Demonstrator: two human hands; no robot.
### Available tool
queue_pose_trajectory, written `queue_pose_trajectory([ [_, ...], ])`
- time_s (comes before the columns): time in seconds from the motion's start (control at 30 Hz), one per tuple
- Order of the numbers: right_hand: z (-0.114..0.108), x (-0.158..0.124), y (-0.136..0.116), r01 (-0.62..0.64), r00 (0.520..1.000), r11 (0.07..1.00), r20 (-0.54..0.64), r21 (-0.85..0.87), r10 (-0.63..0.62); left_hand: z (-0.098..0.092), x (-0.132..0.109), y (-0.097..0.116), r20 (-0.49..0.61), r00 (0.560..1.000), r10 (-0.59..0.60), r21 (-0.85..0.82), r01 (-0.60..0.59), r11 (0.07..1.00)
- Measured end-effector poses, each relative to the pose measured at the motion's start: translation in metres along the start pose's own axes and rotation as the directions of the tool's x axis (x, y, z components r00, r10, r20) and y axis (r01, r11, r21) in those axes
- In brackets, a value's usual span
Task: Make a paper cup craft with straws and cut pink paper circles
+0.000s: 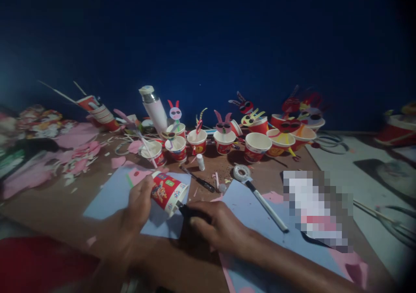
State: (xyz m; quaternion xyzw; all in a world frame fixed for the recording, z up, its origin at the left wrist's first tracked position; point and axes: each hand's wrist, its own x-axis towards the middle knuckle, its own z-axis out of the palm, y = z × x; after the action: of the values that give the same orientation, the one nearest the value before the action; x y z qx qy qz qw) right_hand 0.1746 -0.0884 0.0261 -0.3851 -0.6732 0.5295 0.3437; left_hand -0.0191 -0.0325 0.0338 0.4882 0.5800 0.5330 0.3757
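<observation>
Holding a red printed paper cup (167,193) tilted nearly onto its side, the left hand (138,206) is wrapping its grip around the cup's wall. The right hand (217,223) is closing a curled grip on a black-handled tool (190,211) and is bringing it against the cup's lower end. The tool's tip is hidden, so I cannot tell whether it is piercing the cup. The cup is sitting in the air between both hands, above a pale blue card sheet (113,202) on the brown worktop (162,258).

Step judged as tool work on the cup's end. The next move calls for a steady left grip and controlled pressure from the right.

Nearby, a roll of tape (242,173), a white marker (266,206), a small screwdriver (198,179) and a glue stick (200,162) are lying or standing on the worktop. Decorated paper cups (224,141) are crowding the far edge beside a white flask (155,113). Pink paper scraps (78,135) are scattering leftward. A pixelated object (315,210) is remaining unidentifiable.
</observation>
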Motion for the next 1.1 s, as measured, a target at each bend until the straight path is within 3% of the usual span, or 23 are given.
queue_pose_trajectory([
  [0.03, 0.001, 0.002, 0.004, -0.093, 0.996, 0.96, 0.023, 0.263, 0.09, 0.0, 0.0, 0.0, 0.014, 1.0, -0.002, -0.002, 0.002, 1.0],
  [0.1, 0.004, 0.005, 0.011, -0.183, 0.983, 0.858, 0.081, 0.481, 0.164, -0.002, -0.001, 0.001, 0.033, 0.999, 0.001, -0.014, -0.001, 1.0],
  [0.2, 0.01, 0.007, 0.016, -0.222, 0.975, 0.742, 0.121, 0.633, 0.189, -0.004, -0.002, 0.001, 0.029, 0.999, 0.022, -0.036, -0.021, 0.999],
  [0.27, 0.011, 0.005, 0.014, -0.219, 0.975, 0.741, 0.11, 0.635, 0.194, -0.005, -0.003, 0.002, 0.033, 0.999, 0.023, -0.047, -0.021, 0.999],
  [0.33, 0.009, 0.002, 0.008, -0.128, 0.992, 0.901, 0.039, 0.415, 0.123, -0.007, -0.003, 0.001, 0.061, 0.998, 0.02, -0.054, -0.017, 0.998],
  [0.37, 0.007, 0.001, 0.005, -0.05, 0.999, 0.978, -0.002, 0.2, 0.051, -0.008, -0.003, 0.001, 0.08, 0.996, 0.024, -0.06, -0.019, 0.998],
  [0.4, 0.006, 0.0, 0.003, 0.036, 0.999, 0.998, -0.026, -0.058, -0.038, -0.008, -0.003, 0.0, 0.102, 0.994, 0.028, -0.066, -0.022, 0.998],
  [0.43, 0.004, -0.001, 0.002, 0.11, 0.992, 0.943, -0.022, -0.316, -0.123, -0.009, -0.004, 0.0, 0.123, 0.992, 0.031, -0.069, -0.022, 0.997],
  [0.5, 0.003, -0.002, 0.002, 0.184, 0.974, 0.713, 0.027, -0.676, -0.226, -0.008, -0.005, 0.0, 0.149, 0.988, 0.03, -0.062, -0.021, 0.998],
  [0.57, 0.003, -0.002, 0.003, 0.196, 0.963, 0.556, 0.053, -0.808, -0.263, -0.006, -0.006, 0.001, 0.161, 0.986, 0.031, -0.048, -0.024, 0.999],
  [0.63, 0.003, -0.001, 0.003, 0.186, 0.963, 0.576, 0.03, -0.796, -0.27, -0.004, -0.006, 0.002, 0.153, 0.987, 0.047, -0.056, -0.039, 0.998],
  [0.7, 0.002, 0.0, 0.0, 0.16, 0.973, 0.756, -0.027, -0.635, -0.229, -0.001, -0.005, 0.003, 0.138, 0.988, 0.063, -0.074, -0.053, 0.996],
  [0.77, 0.001, 0.002, -0.004, 0.057, 0.994, 0.964, -0.076, -0.259, -0.079, 0.0, -0.003, 0.004, 0.125, 0.99, 0.067, -0.087, -0.056, 0.995],
  [0.8, 0.001, 0.003, -0.006, -0.033, 0.998, 0.999, -0.062, -0.006, 0.032, 0.001, -0.002, 0.004, 0.12, 0.991, 0.065, -0.094, -0.054, 0.994],
  [0.87, 0.001, 0.005, -0.008, -0.2, 0.978, 0.871, 0.037, 0.448, 0.206, 0.002, 0.0, 0.006, 0.114, 0.992, 0.06, -0.123, -0.046, 0.991],
  [0.93, 0.002, 0.006, -0.006, -0.265, 0.96, 0.664, 0.129, 0.699, 0.248, 0.004, 0.0, 0.008, 0.113, 0.992, 0.064, -0.175, -0.043, 0.984],
  [1.0, 0.003, 0.006, -0.003, -0.255, 0.962, 0.564, 0.148, 0.785, 0.229, 0.007, 0.0, 0.01, 0.132, 0.989, 0.073, -0.241, -0.039, 0.97],
  [1.03, 0.004, 0.007, -0.002, -0.251, 0.963, 0.558, 0.146, 0.791, 0.227, 0.008, 0.0, 0.01, 0.135, 0.987, 0.083, -0.279, -0.043, 0.959],
  [1.1, 0.002, 0.007, -0.002, -0.249, 0.963, 0.634, 0.12, 0.732, 0.24, 0.011, 0.0, 0.01, 0.134, 0.983, 0.125, -0.365, -0.068, 0.928],
])
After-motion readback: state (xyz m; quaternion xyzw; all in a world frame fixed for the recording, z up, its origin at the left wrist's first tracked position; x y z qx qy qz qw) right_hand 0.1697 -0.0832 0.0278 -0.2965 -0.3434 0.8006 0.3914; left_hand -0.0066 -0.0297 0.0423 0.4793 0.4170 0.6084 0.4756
